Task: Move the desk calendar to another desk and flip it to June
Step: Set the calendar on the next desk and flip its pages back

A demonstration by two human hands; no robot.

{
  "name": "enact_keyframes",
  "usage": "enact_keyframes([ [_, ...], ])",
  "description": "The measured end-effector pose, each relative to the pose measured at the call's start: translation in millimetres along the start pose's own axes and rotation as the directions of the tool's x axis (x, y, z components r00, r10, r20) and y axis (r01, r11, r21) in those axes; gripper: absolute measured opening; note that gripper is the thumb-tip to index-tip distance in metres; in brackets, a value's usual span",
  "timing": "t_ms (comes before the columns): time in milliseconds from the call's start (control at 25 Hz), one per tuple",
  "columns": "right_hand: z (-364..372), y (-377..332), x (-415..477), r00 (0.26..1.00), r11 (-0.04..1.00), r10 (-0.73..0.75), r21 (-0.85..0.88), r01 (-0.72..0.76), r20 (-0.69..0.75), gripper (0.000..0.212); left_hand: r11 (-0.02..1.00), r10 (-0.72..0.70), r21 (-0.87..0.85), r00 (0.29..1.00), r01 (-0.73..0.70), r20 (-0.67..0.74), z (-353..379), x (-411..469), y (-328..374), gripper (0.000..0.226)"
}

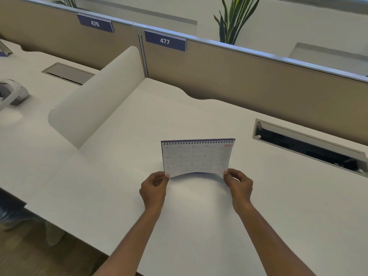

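While both hands lift the front leaf | desk calendar (197, 159), table (199, 226) centre | left hand (154, 188) fingers pinching 7 o'clock corner, right hand (238, 186) fingers pinching 5 o'clock | year-overview leaf bowed, likely to turn toward June

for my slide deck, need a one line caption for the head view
Both hands pinch the 2026 year-overview page of a spiral desk calendar at desk 477.

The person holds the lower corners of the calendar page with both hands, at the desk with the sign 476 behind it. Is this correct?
Not quite. In the head view the left hand and right hand do pinch the lower corners of the calendar page, but the sign behind this desk reads 477. The 476 sign belongs to the neighbouring desk on the left.
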State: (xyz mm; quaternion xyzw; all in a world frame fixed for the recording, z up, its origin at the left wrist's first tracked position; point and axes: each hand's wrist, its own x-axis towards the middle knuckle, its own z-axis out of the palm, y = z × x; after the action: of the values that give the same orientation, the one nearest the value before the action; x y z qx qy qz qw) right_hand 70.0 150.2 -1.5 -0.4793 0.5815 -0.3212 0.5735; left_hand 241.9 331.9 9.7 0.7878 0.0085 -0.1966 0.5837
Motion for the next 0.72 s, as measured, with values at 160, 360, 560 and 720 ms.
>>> enact_keyframes([
  [160, -3.2, -1.7, -5.2, 1.000, 1.000, -0.021, 0.008, 0.021, -0.008, 0.015, 1.000, -0.016, -0.022, 1.000, 0.015, -0.016, -3.9, -3.3, -4.6, 0.014],
  [360, -4.1, -4.8, -9.2, 0.999, 0.999, -0.027, 0.031, 0.028, -0.019, 0.011, 0.998, -0.040, -0.041, 0.999, 0.041, 0.021, -5.5, -4.4, -6.9, 0.020],
  [560, -6.5, -3.7, -12.0, 0.999, 0.997, -0.028, 0.067, 0.027, 0.016, 0.012, 0.991, -0.083, -0.103, 0.993, 0.091, 0.086, -7.6, -5.6, -5.6, 0.020],
  [720, -11.9, -2.8, -15.3, 0.999, 0.994, -0.024, 0.107, 0.021, 0.025, 0.014, 0.984, -0.100, -0.134, 0.984, 0.120, 0.146, -12.7, -5.2, -3.9, 0.019],
])
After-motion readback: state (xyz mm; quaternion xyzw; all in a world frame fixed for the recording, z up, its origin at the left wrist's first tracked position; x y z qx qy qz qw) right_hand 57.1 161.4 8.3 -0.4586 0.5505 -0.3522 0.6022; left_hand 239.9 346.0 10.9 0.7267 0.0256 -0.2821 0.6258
